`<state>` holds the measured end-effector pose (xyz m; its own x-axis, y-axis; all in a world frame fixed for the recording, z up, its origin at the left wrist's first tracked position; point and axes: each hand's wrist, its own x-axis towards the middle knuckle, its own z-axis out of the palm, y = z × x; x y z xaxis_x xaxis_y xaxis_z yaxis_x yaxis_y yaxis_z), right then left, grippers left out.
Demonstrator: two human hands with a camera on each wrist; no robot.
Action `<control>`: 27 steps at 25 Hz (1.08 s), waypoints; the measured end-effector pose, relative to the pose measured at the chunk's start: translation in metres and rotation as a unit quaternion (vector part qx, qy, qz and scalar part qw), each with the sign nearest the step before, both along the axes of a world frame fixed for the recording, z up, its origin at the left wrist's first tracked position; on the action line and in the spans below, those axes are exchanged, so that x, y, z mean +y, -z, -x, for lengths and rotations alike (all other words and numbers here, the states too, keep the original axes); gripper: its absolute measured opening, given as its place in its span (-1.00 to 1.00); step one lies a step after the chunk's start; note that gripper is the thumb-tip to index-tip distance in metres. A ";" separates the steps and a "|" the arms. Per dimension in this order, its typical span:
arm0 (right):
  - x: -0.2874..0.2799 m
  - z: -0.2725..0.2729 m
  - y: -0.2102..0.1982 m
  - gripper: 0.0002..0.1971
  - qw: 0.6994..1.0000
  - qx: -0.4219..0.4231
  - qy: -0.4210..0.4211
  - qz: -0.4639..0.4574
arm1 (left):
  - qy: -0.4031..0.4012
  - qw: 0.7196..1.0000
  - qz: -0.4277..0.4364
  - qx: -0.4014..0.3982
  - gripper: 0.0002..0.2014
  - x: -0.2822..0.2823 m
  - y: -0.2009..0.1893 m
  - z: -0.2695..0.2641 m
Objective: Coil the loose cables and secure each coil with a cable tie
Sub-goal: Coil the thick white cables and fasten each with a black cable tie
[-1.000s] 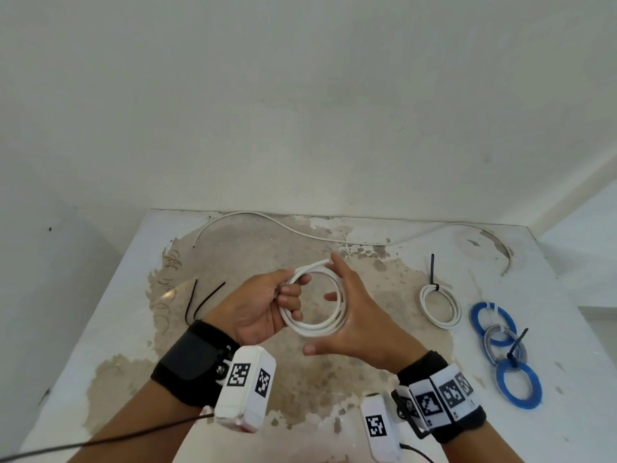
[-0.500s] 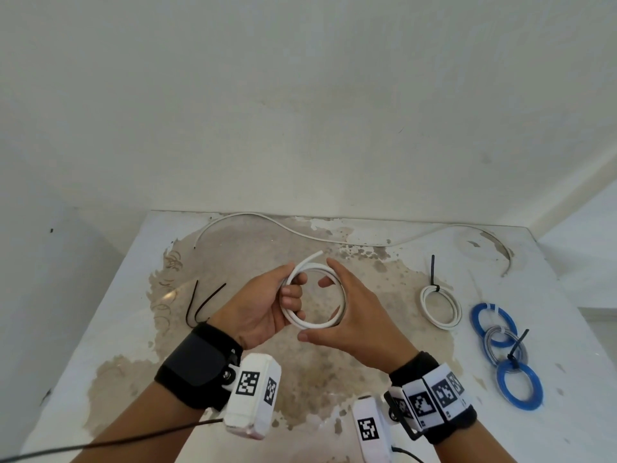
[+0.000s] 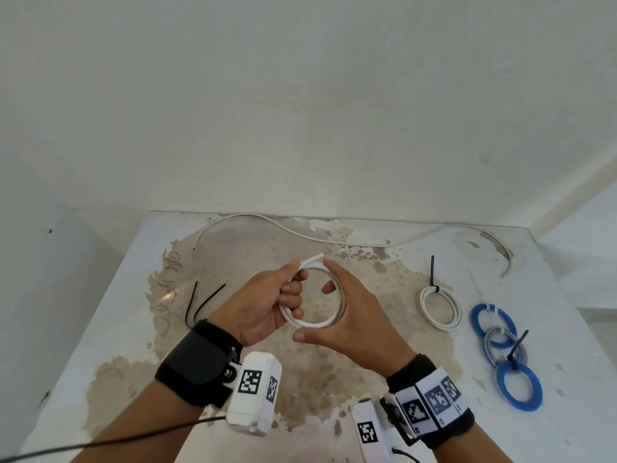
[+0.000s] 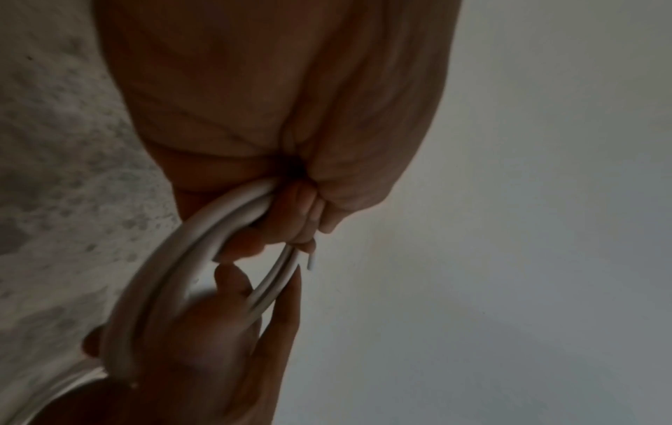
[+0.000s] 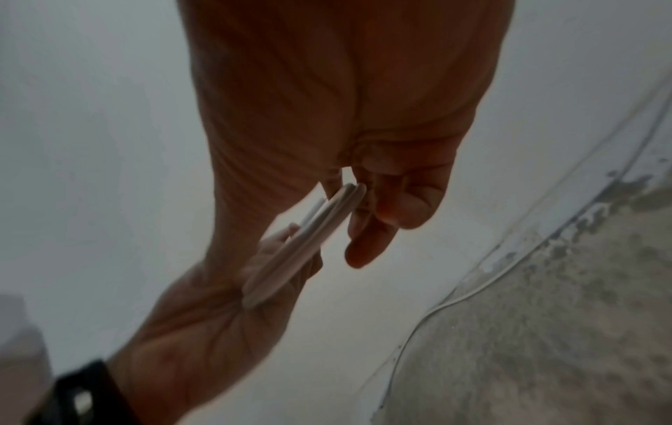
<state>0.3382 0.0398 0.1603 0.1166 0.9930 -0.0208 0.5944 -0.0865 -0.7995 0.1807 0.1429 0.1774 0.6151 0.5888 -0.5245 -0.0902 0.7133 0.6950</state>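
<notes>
A white cable coil (image 3: 334, 320) hangs in the air above the middle of the table. My left hand (image 3: 267, 302) grips its left side, fingers curled through the loop and thumb pressing near the free cable end at the top. My right hand (image 3: 352, 314) cups the right side, index finger over the top and thumb under the bottom. The left wrist view shows the coil (image 4: 174, 276) running out of my closed fingers. The right wrist view has the coil (image 5: 309, 238) edge-on between both hands. Two loose black cable ties (image 3: 210, 300) lie to the left.
A long loose white cable (image 3: 300, 232) snakes along the back of the stained table (image 3: 100, 329). At the right lie a tied white coil (image 3: 458, 309), two blue coils (image 3: 475, 320) and a grey coil (image 3: 489, 342) with a black tie. A wall rises behind.
Both hands have lifted the coil slightly away from me and turned it more face-on. My right hand has slid round its right side, and the loops sit tighter together.
</notes>
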 end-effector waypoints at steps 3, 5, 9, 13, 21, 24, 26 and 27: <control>0.002 -0.002 -0.003 -0.53 0.995 0.092 0.042 0.008 | 0.023 1.000 0.011 0.006 -0.70 0.004 -0.001 0.005; 0.003 -0.006 -0.005 -0.71 0.993 0.100 0.062 0.015 | 0.044 0.999 0.020 0.020 -0.68 0.006 0.000 0.009; 0.003 -0.006 -0.004 -0.70 0.993 0.095 0.063 0.020 | 0.040 0.998 0.055 0.004 -0.60 0.005 0.005 0.009; 0.005 -0.003 0.004 -0.70 0.993 0.084 0.081 -0.002 | 0.048 0.985 0.130 -0.101 -0.72 0.005 0.012 0.010; 0.007 -0.002 0.001 -0.46 0.994 0.073 0.066 -0.048 | 0.080 0.980 0.157 -0.096 -0.74 0.004 0.010 0.012; 0.009 -0.004 -0.002 -0.56 0.996 0.067 0.013 -0.050 | 0.102 0.986 0.129 -0.041 -0.72 0.004 0.005 0.013; 0.008 -0.004 -0.002 -0.69 0.996 0.089 0.016 -0.024 | 0.112 0.987 0.115 -0.017 -0.71 0.003 0.003 0.013; 0.008 -0.005 -0.001 -0.73 0.995 0.098 0.019 -0.018 | 0.112 0.987 0.112 -0.011 -0.70 0.003 0.003 0.014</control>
